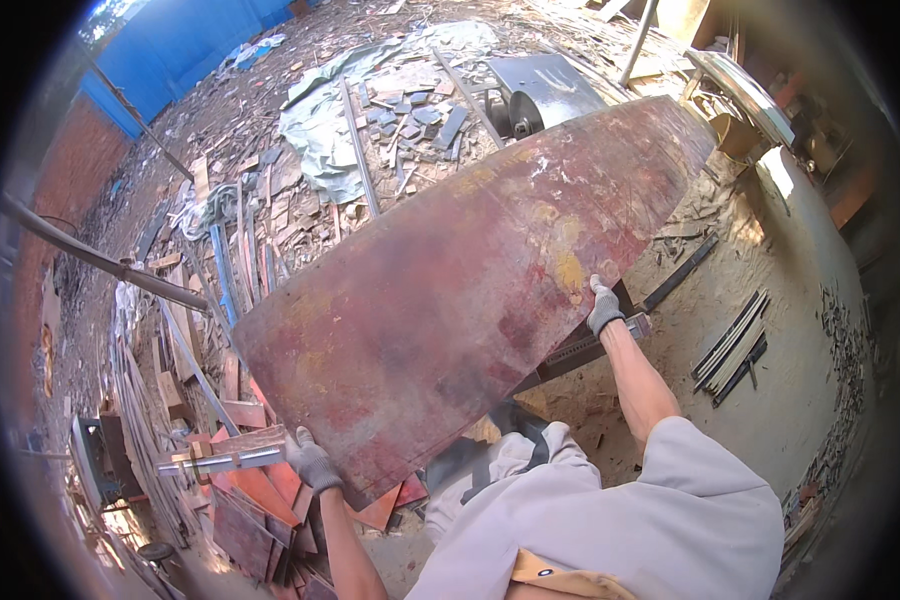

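A large, worn sheet of reddish-brown plywood (pixel 440 300) with yellowish patches slants across the middle, from lower left to upper right. My left hand (pixel 312 462), in a grey glove, grips its near left corner. Along the near long edge, farther right, my right hand (pixel 604 306) is closed on the sheet, thumb on top and fingers hidden beneath. Under that edge, partly covered by the sheet, shows a dark metal frame (pixel 570 352). A metal rail (pixel 220 460) with a wooden block juts out just left of my left hand.
Red board offcuts (pixel 260 520) are heaped at lower left. Beyond the sheet stands a grey metal-topped machine (pixel 545 85) with a dark wheel. Scraps and a pale green tarp (pixel 315 125) cover the ground. Narrow strips (pixel 732 345) lie on the right. A pole (pixel 110 255) crosses the left.
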Motion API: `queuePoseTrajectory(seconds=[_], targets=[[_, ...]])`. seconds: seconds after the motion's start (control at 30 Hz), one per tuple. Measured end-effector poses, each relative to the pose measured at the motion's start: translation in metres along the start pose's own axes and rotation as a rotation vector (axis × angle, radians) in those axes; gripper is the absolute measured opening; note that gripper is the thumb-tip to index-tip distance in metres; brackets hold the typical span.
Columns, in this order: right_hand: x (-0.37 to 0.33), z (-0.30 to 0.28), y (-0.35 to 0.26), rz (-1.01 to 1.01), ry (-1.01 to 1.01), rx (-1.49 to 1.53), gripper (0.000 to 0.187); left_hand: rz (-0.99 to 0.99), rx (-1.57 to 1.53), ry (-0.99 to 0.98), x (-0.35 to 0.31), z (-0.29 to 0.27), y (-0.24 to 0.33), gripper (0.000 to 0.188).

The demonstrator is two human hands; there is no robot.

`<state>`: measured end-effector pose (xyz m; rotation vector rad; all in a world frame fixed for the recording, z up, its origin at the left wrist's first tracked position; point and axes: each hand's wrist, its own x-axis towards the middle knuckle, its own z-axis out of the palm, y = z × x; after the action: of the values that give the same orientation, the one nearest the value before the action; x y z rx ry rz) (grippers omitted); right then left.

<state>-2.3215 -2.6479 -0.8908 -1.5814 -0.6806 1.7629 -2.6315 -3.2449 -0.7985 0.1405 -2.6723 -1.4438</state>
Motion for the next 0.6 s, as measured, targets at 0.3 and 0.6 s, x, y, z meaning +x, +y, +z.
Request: queuePoseTrajectory(seconds=[0.3,0.6], targets=[[-0.121,0.074,0.103,0.089,-0.19,0.196,0.032,-0.043,0.468,-0.05,0.215,-0.048,-0.005,0.048],[-0.175,0.178,0.222,0.379,-0.082,0.233,0.053,-0.017,0.491,-0.18,0.402,-0.004,-0.149,0.046]])
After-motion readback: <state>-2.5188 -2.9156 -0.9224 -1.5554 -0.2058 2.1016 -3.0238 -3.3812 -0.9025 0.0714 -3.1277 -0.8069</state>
